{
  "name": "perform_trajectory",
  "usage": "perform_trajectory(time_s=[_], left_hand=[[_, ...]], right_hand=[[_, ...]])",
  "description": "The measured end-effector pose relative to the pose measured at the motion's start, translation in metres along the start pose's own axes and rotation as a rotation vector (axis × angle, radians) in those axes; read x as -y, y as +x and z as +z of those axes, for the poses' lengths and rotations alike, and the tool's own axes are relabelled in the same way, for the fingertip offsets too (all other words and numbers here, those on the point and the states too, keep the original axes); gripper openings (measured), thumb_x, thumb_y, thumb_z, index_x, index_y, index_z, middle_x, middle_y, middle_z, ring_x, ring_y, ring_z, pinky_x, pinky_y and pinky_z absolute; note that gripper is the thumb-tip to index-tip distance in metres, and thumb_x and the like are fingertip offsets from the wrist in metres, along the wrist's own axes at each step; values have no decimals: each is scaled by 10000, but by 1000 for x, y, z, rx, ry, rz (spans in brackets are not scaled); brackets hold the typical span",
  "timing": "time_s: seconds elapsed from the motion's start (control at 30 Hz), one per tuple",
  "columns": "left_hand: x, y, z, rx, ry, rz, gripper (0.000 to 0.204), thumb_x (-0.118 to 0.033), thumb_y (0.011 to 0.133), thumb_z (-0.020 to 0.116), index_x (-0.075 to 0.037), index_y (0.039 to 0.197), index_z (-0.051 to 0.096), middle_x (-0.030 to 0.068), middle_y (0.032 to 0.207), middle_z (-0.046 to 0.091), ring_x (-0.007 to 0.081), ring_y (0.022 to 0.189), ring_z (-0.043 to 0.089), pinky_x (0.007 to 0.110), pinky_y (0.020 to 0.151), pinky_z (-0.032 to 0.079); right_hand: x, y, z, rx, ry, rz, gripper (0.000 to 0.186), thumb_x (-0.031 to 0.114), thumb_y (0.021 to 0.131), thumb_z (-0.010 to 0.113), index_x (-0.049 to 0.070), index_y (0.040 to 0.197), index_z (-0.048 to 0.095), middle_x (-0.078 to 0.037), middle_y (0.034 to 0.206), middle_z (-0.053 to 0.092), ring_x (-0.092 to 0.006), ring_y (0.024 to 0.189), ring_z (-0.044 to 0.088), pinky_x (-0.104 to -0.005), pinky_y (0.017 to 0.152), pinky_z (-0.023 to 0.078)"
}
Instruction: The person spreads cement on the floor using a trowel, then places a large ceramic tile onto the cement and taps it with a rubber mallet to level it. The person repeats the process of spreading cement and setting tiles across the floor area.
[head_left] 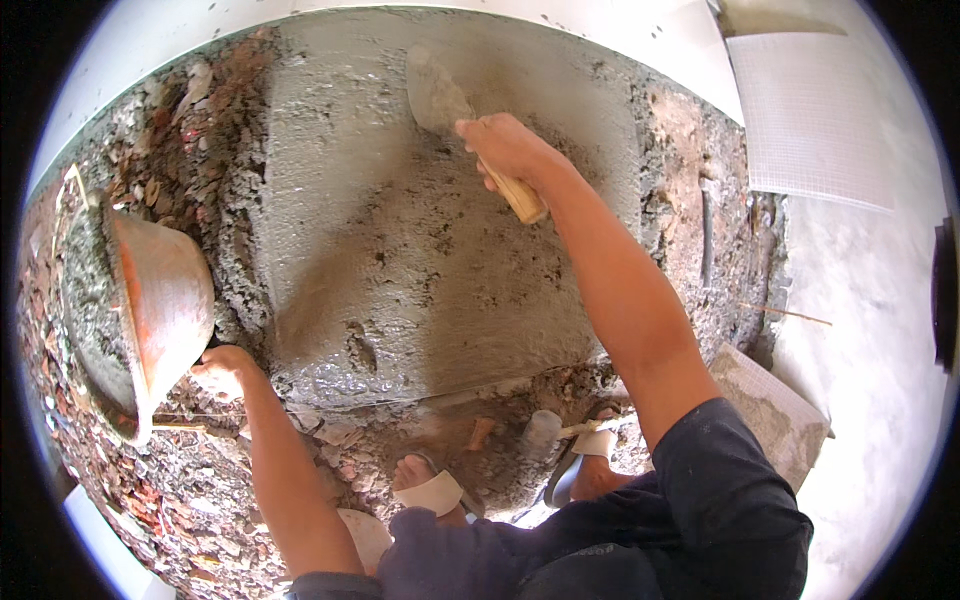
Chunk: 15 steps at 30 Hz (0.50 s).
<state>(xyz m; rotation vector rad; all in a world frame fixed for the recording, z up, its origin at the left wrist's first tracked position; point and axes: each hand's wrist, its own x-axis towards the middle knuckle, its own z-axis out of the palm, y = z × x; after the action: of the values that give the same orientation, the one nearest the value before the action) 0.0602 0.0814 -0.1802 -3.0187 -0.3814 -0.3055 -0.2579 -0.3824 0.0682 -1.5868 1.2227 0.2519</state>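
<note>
My right hand (505, 155) grips a trowel by its pale wooden handle, with the metal blade (437, 90) over the upper part of a wet grey mortar bed (450, 300). My left hand (222, 372) is closed on the lower side of a large, worn metal basin (170, 290), which is tilted beside the bed at the left and holds grey mortar (95, 300). The mortar bed has a pitted surface, smoother and shinier along its near edge.
Rubble (170, 500) surrounds the bed. My sandalled feet (425, 480) stand along its near edge. A white board (500, 10) borders the far side. At the right are a tile (810, 120), pale concrete (860, 330), a second tile (775, 410) and a thin rod (785, 311).
</note>
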Motion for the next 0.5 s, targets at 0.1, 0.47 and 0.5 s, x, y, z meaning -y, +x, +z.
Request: perform_trajectory(time_s=[0.1,0.47,0.5], left_hand=[[8,6,14,7,232,76,495,-347,944,428,-57,1344,417,141,1276,518,290,1163,511,542,934,395],[-42,-33,-72,59,-338,-226,460,-324,967,378,-65,1346,408,116,1305,513,293,1193,482,549,1000,280],[-46,-34,-81,56,-326,-222,462,-330,968,373,-69,1348,408,111,1307,513,294,1204,474,551,998,284]], right_hand=[[5,-16,-5,-80,143,70,483,438,952,506,-33,1048,548,-74,746,561,-126,514,501,-278,492,497],[44,16,49,-75,248,96,441,419,947,509,-16,1008,551,-57,710,545,-139,531,548,-272,469,491],[47,12,56,-72,215,88,444,419,946,511,-17,1016,552,-56,714,546,-140,533,549,-274,467,490]])
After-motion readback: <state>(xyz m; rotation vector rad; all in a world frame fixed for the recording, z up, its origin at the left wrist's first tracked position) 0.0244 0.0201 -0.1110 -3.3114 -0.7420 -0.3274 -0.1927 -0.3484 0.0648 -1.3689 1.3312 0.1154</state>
